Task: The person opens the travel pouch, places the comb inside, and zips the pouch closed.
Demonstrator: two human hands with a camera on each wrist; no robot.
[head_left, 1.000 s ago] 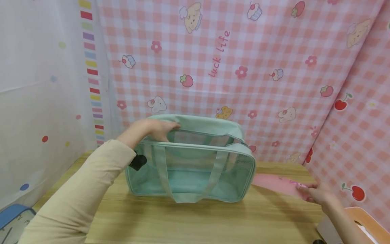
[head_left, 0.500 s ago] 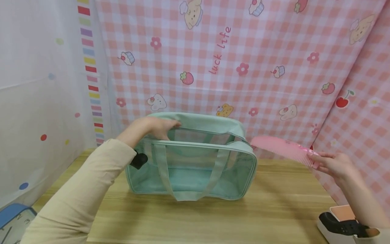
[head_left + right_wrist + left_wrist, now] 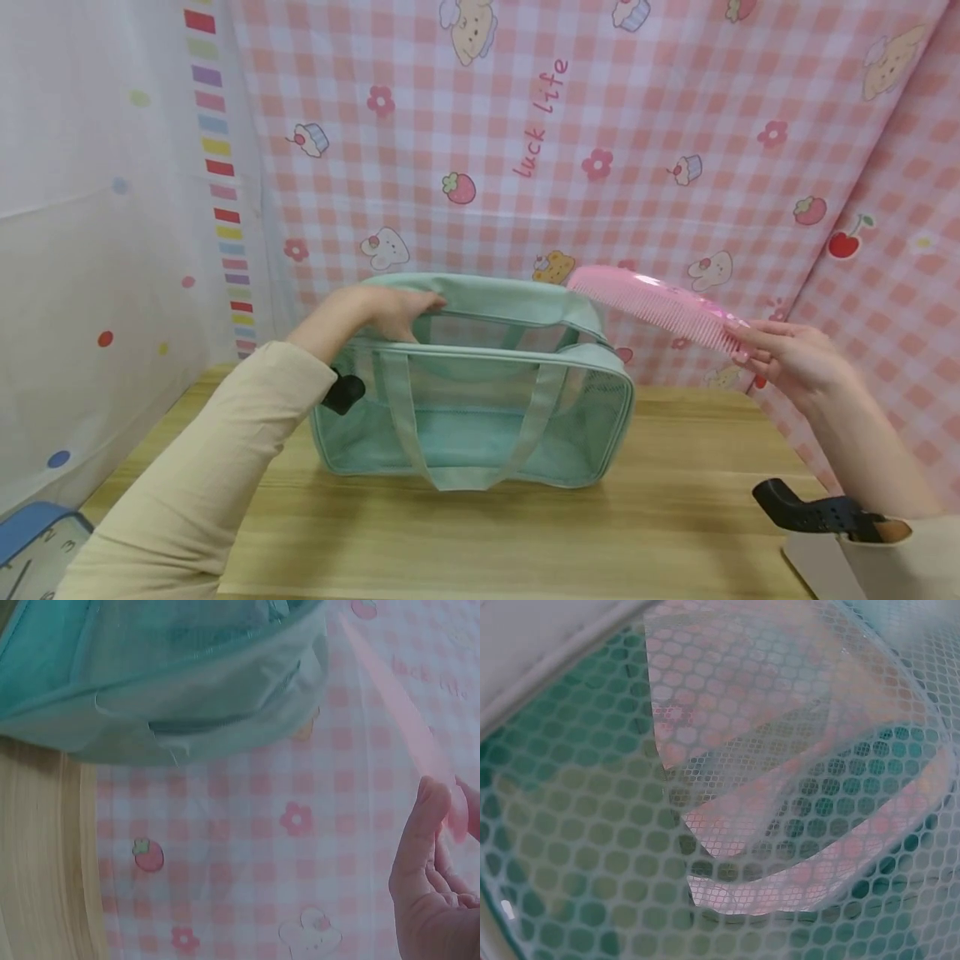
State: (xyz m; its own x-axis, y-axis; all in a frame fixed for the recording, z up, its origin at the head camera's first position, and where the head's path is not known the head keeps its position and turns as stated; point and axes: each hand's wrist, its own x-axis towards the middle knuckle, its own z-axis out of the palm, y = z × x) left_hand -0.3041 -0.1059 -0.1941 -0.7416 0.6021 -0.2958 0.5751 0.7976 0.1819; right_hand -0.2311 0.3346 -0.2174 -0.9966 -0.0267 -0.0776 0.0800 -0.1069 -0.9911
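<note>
A pink comb (image 3: 660, 310) with fine teeth is held at one end by my right hand (image 3: 798, 358), pinched between thumb and fingers. It is raised to the right of the bag, its far end at the height of the bag's top; the right wrist view shows the comb (image 3: 401, 709) edge-on. My left hand (image 3: 393, 312) holds the top left end of a mint-green see-through bag (image 3: 468, 433), at its unzipped opening; some fingers are hidden. The bag stands upright on the table. In the left wrist view, the bag's mesh side panel (image 3: 742, 810) fills the picture.
A blue-rimmed clock (image 3: 37, 546) stands at the lower left. Partly behind the right sleeve is a pale box (image 3: 821, 567) at the lower right. A pink checked cloth (image 3: 510, 142) hangs behind the wooden table (image 3: 420, 550).
My right hand has lifted the comb from low beside the bag to the height of its top. The left hand stays on the bag.
</note>
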